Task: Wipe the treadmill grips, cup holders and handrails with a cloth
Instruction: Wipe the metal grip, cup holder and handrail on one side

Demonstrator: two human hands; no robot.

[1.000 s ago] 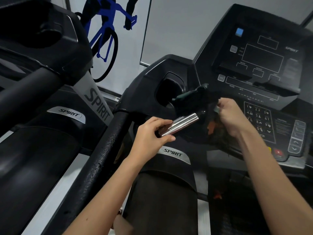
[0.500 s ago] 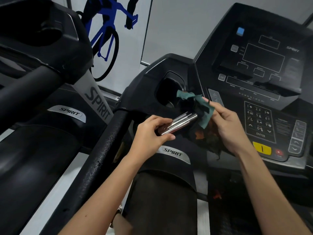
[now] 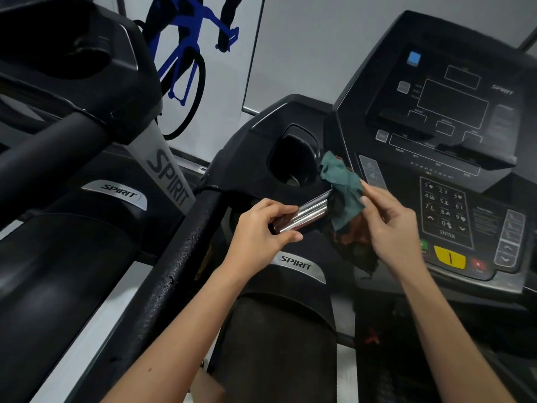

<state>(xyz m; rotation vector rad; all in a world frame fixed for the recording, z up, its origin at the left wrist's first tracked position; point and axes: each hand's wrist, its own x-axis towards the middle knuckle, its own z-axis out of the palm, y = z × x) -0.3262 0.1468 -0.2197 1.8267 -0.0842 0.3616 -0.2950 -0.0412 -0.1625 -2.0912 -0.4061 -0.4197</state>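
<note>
A shiny metal grip [image 3: 309, 212] juts out below the treadmill's left cup holder [image 3: 295, 159]. My left hand [image 3: 261, 228] grips the near end of that grip, thumb under it. My right hand [image 3: 392, 225] holds a crumpled cloth [image 3: 343, 184], teal with orange and dark patches, against the grip's far end. The top of the cloth lies at the cup holder's right rim. A black padded handrail [image 3: 180, 271] runs from the console down to the lower left.
The console panel [image 3: 453, 117] with a keypad, yellow button and red button stands right of my hands. A second treadmill's rail [image 3: 49, 149] and console fill the upper left. A wall with a blue cyclist graphic [image 3: 189, 53] is behind.
My right hand drew back from the console with the cloth, which unfolded into view and shifted up toward the cup holder's rim. My left hand kept its hold on the metal grip.
</note>
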